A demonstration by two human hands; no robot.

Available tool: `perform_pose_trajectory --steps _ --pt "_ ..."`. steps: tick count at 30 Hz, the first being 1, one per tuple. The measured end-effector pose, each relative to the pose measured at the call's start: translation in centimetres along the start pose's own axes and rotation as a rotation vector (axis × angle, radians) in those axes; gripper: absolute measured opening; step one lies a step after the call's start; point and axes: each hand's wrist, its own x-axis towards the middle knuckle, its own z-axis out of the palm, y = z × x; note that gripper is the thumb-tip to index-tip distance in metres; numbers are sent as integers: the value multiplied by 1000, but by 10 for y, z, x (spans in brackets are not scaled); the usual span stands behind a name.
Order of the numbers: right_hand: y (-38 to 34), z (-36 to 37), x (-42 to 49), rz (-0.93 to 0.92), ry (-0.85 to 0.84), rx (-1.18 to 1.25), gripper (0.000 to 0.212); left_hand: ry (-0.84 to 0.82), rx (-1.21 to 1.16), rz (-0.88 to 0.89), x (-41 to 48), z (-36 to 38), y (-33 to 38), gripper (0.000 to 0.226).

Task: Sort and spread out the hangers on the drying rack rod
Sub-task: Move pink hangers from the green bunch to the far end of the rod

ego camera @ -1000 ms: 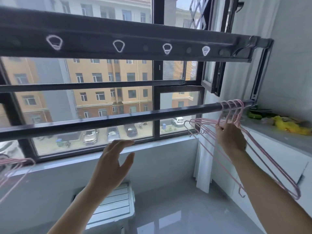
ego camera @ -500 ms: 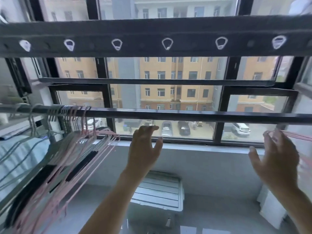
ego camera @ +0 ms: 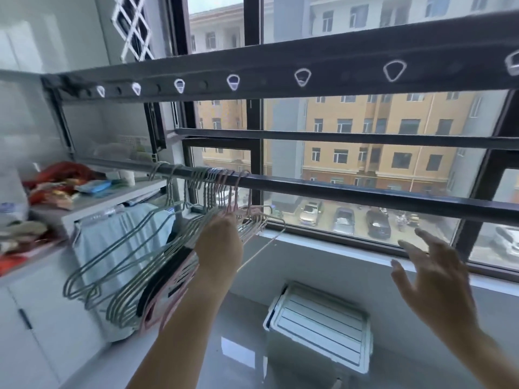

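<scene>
**Hangers bunched at the rod's left end, left hand in among them**

Far left, a worktop [ego camera: 112, 198] is seen piled with red cloth [ego camera: 64, 172] and other bits. Just beside it, the hangers [ego camera: 168, 245] are found packed tight on the left end of the rod [ego camera: 365, 196], hooks crowded together. The grey ones are swung out to the left and the pink ones are pressed in at the right of the bunch.

The left hand [ego camera: 222, 242] is raised into the pink hangers just below their hooks. Its fingers are hidden behind the back of the hand, so it cannot be told whether the grip is clamped on a hanger or only touching. Rightward, the long stretch of rod is seen bare. Above it a bar [ego camera: 280, 77] with a row of holes is carried across the window.

Down on the floor a white box [ego camera: 320, 324] is seen. Far right, the right hand [ego camera: 438, 279] is held in the air below the rod, its grip apart, with the fingers spread and nothing held.
</scene>
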Motion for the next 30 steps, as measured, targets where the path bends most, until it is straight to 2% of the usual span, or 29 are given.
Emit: perform_pose_trajectory --steps 6,11,16,20,26,28,30 --pt "-7 3 -9 -43 -24 4 55 6 3 73 28 -1 29 16" --pt "3 -5 -22 -36 -52 -24 54 -93 37 184 36 21 67 17" --pt "21 -14 -33 11 -131 -51 51 -229 -136 398 5 64 96 17" --pt "38 -17 -41 87 -228 -36 48 -246 -325 581 -22 84 121 19" --pt "53 -32 -48 187 -361 65 68 -202 -657 806 -49 92 160 21" --pt "57 -38 -50 240 -384 181 61 -191 -729 845 -53 94 170 23" --pt "58 -47 -51 295 -348 300 45 -218 -803 862 -56 96 180 21"
